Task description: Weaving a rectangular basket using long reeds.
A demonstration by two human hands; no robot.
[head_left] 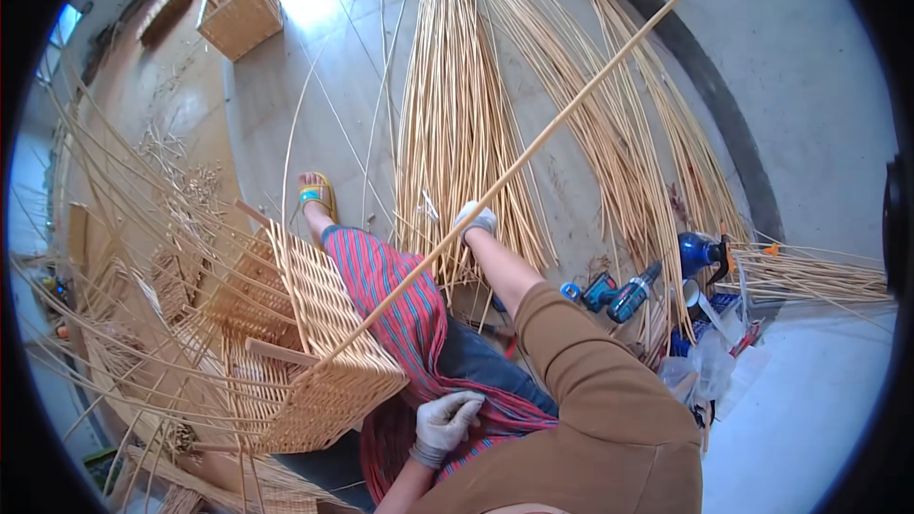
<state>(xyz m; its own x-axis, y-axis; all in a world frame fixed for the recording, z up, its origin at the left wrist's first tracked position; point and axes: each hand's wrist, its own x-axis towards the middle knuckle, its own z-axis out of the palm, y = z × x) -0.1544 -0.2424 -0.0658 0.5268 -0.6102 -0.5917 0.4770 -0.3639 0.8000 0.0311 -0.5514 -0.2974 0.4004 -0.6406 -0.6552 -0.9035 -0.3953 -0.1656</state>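
Observation:
An unfinished wicker basket (324,400) lies tilted across my lap on the left, with long loose rods fanning out of its upper edge. My left hand (444,425), in a white glove, rests beside it over the red striped cloth (395,295). Its fingers are curled together, and whatever may be in them is hidden. My right arm reaches forward to the near end of a large bundle of willow rods (447,133) on the floor. The white-gloved right hand (479,219) is partly covered by a long thick rod (571,107) that slants up from the basket; its fingers are hidden.
Right of my arm lie a cordless drill (632,293), a blue spray bottle (700,253) and plastic bags (709,362). More rod bundles (590,133) spread across the floor. A finished-looking basket (241,11) stands far left. Offcuts (195,190) litter the board on the left.

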